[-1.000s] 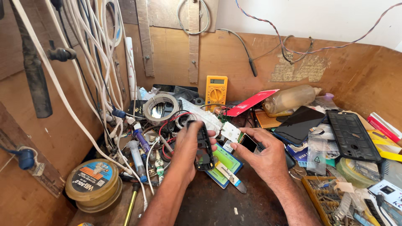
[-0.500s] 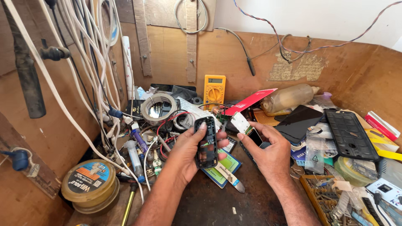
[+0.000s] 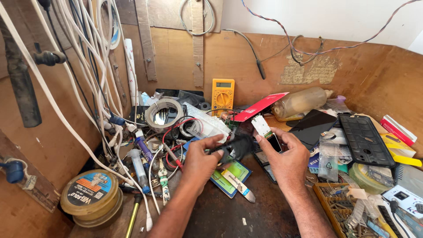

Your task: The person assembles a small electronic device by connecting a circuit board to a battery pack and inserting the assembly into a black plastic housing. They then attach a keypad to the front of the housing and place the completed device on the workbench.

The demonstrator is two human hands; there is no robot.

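A: What do the fingers hold?
B: Left hand [image 3: 200,161] pinches a blurred black phone body [image 3: 235,147] above the table [image 3: 220,216]; right hand [image 3: 286,156] grips a small green-and-white board [image 3: 261,125].
A: Which step?
B: Likely mid-disassembly; next needs a steady grip. The phone's long axis seems to run left-right, ends unclear.

Wooden workbench [image 3: 220,220], dark worn top, plywood walls on three sides. Heavily cluttered. Far left: round yellow adhesive tin [image 3: 90,197]. Next to it, tangle of white cables [image 3: 132,150] and small tubes. Back centre: tape roll [image 3: 165,114], yellow multimeter [image 3: 223,96] upright against the wall. Red flat card [image 3: 260,106] propped beside a brownish plastic bottle [image 3: 302,102] lying on its side. Centre: green card [image 3: 231,176] flat on the top. Right: black phone back cover [image 3: 365,140], clear bags, compartment box of small parts [image 3: 343,207].
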